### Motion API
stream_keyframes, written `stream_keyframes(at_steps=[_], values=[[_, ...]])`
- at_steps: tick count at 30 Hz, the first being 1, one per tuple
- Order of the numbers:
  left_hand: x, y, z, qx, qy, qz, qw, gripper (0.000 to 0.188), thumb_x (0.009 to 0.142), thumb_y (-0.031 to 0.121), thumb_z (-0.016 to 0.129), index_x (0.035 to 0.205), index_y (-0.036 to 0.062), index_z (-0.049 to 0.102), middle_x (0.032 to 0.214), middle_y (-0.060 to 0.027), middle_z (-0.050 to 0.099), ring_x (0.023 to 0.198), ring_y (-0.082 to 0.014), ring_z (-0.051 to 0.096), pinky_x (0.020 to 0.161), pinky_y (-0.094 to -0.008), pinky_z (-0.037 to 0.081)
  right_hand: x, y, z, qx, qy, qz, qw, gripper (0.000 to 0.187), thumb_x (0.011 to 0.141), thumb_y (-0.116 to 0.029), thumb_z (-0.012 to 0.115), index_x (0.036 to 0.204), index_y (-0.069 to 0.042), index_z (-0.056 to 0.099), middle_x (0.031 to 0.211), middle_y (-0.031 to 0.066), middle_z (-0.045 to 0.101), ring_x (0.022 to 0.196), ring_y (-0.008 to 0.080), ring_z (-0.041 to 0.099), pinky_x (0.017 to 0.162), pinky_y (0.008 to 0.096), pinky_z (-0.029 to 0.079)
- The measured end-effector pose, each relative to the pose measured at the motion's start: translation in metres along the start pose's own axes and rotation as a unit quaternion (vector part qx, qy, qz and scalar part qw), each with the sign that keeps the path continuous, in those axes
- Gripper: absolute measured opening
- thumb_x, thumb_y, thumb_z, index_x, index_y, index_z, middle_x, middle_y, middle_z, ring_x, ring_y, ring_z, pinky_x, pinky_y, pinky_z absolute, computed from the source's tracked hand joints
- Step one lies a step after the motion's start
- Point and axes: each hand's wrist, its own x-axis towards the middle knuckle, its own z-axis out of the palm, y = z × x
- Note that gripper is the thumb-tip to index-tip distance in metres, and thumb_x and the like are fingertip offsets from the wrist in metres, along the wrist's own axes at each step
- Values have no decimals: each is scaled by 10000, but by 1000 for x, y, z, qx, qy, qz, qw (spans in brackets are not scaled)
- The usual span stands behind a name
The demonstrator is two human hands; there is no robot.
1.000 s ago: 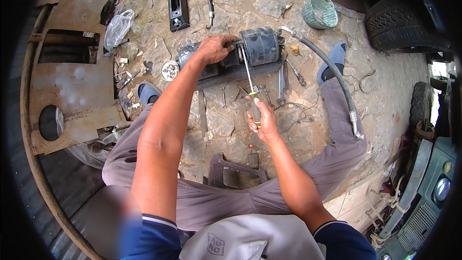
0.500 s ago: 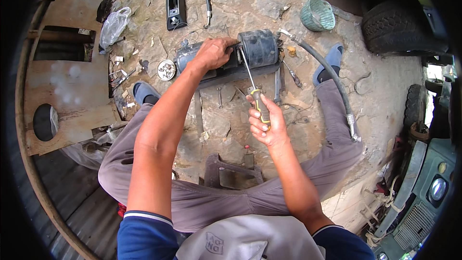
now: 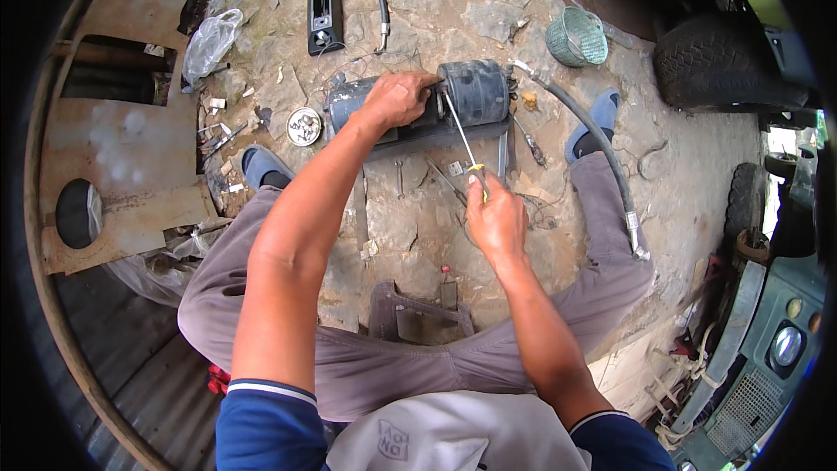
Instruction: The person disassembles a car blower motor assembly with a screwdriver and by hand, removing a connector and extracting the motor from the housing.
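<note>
A black unit with two rounded drums [image 3: 473, 92], like a blower housing, lies crosswise on the ground between my feet. My left hand [image 3: 399, 98] is closed over its middle, the index finger stretched to the inner edge of the right drum. My right hand [image 3: 497, 218] is wrapped round the yellow and dark handle of a screwdriver [image 3: 463, 133]. The shaft slants up and left, its tip in the gap beside the right drum, near my left fingertip. What the tip touches is too small to make out.
Around the unit lie a wrench [image 3: 400, 180], another screwdriver [image 3: 530, 141], a round tin of small parts [image 3: 304, 126] and a hose [image 3: 586, 122]. Farther off are a black control panel [image 3: 324, 5], a green basket [image 3: 577, 37] and a tyre [image 3: 717, 57]. A vehicle front [image 3: 767, 366] stands at right.
My right hand has turned on the screwdriver handle, from palm up with fingers showing to back of the hand up. My left hand stays on the unit.
</note>
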Motion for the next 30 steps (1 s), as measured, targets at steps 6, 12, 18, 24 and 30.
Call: stream_keyframes(at_steps=[6, 12, 18, 24, 30], values=[[-1, 12, -7, 4, -53, -43, 998, 393, 883, 126, 550, 1271, 116, 607, 1184, -128, 656, 1110, -330, 605, 955, -468, 440, 7, 20, -4, 768, -269, 368, 450, 360, 979, -382, 542, 1196, -94, 540, 749, 37, 509, 440, 100, 429, 319, 247, 317], [-4, 10, 5, 24, -38, -52, 998, 420, 889, 98, 509, 1299, 130, 591, 1247, -112, 640, 1168, -313, 585, 977, -468, 416, -3, 4, 14, 454, -155, 233, 846, 426, 989, -337, 533, 1362, -130, 544, 669, 62, 575, 459, 136, 512, 333, 284, 371], [-3, 7, 4, 15, -48, -70, 996, 438, 893, 103, 523, 1326, 139, 571, 1289, -98, 621, 1195, -301, 571, 989, -486, 395, 9, 15, 3, 603, -209, 355, 683, 362, 973, -339, 546, 1228, -86, 594, 717, 71, 565, 498, 186, 515, 453, 417, 446], [-4, 14, 1, 19, -56, -72, 996, 434, 900, 111, 526, 1330, 144, 570, 1288, -110, 625, 1196, -301, 572, 994, -471, 394, 0, 4, -5, 620, -199, 350, 673, 316, 971, -320, 552, 1112, -40, 589, 715, 67, 572, 495, 161, 517, 393, 316, 413], [-4, 10, 4, 20, -53, -76, 995, 431, 903, 113, 525, 1330, 143, 569, 1296, -116, 621, 1194, -300, 574, 986, -457, 399, -12, 13, 12, 351, -69, 174, 917, 314, 944, -300, 592, 1086, -20, 598, 717, 101, 610, 572, 220, 569, 527, 371, 467]])
